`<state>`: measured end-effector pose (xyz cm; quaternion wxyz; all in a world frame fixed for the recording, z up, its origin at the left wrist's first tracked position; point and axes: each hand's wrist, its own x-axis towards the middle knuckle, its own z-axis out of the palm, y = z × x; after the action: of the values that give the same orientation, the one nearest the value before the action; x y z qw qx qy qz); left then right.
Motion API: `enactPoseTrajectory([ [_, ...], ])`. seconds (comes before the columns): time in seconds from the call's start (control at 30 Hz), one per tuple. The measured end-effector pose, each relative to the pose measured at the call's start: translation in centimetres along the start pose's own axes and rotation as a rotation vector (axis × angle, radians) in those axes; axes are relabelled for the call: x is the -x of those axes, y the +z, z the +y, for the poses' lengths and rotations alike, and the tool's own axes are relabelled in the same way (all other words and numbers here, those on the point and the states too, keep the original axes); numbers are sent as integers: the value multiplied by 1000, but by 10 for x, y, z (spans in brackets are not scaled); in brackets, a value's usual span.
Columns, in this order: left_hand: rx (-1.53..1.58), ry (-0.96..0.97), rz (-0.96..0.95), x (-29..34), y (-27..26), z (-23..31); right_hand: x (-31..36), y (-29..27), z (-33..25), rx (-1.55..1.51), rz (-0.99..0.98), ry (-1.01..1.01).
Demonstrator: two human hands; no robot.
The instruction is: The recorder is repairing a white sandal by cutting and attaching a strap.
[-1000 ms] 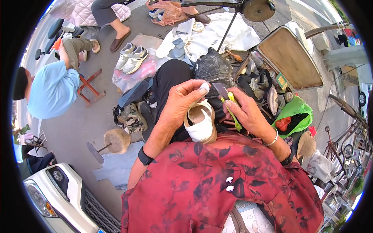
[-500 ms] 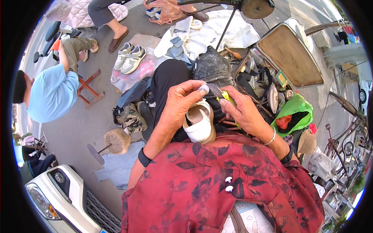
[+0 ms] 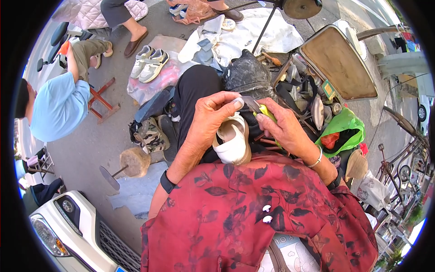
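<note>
The left hand [image 3: 209, 119] is clamped on a white shoe [image 3: 233, 144], fingers curled over its far end and thumb down its left side. The shoe rests on the lap, just beyond the red flowered shirt [image 3: 253, 213]. Its long axis runs near to far, tilted a little to the right at the far end; its opening faces up, showing a tan lining, and the rounded near end points back toward the shirt.

The right hand [image 3: 285, 131] is closed around a knife [image 3: 260, 111] with a yellow-green handle. The grey blade reaches up and to the left from the fist and meets the tip of the left forefinger at the shoe's far end. The two hands are close together there, nearly touching over the shoe. A bangle [image 3: 316, 158] circles the right wrist, and a black band [image 3: 167, 182] the left.

Beyond the shoe, a black plastic bag [image 3: 247, 75] sits among tools. To the shoe's right lies a green bag [image 3: 346, 124], and further up on that side an open case lid [image 3: 340, 63]. Well to the shoe's upper left, a pair of sneakers [image 3: 149, 63] rests on a pink sheet. Far left of the shoe, a person in a light blue shirt [image 3: 59, 106] bends forward. To the shoe's lower left stands a wooden stump [image 3: 134, 162], and further that way the front of a white car [image 3: 68, 231].
</note>
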<state>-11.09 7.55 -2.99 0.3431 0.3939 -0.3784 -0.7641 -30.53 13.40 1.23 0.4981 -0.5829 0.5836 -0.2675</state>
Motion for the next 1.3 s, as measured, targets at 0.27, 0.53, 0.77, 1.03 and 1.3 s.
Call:
enactPoseTrajectory([
  [0.27,1,-1,29,-1,-1,0,1,1,2,-5,11,-1],
  [0.53,-15,16,34,-2,-1,-3,2,2,0,-32,8,28],
  [0.77,19,34,29,-2,1,-3,5,4,1,-22,31,18],
  [1.03,-6,7,45,-2,0,-3,4,4,2,-32,47,19],
  [1.3,-10,11,35,-3,0,-5,4,6,4,-20,51,19],
])
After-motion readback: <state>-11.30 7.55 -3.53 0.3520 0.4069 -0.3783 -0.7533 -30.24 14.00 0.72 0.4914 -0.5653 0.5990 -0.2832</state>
